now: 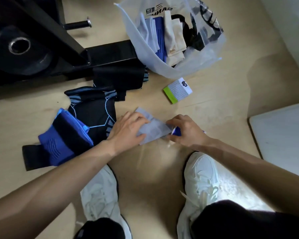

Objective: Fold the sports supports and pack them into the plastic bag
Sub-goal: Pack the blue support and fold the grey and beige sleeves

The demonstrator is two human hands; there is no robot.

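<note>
A pale grey sleeve support (154, 129) lies on the floor in front of my feet. My left hand (128, 130) presses flat on its left part. My right hand (185, 131) pinches its right end, where a blue cuff (176, 132) shows between the fingers. To the left lie a blue and black support (64, 140) and a black support with light blue lines (93, 114). Another black support (119, 80) lies behind them. The clear plastic bag (204, 54) stands open at the back and holds several folded supports in grey, blue, cream and black.
A small white and green box (177, 90) lies on the floor near the bag. A black metal frame (76, 47) with a weight plate (19, 47) fills the back left. A white board (281, 135) lies at the right. My white shoes (200, 175) are below my hands.
</note>
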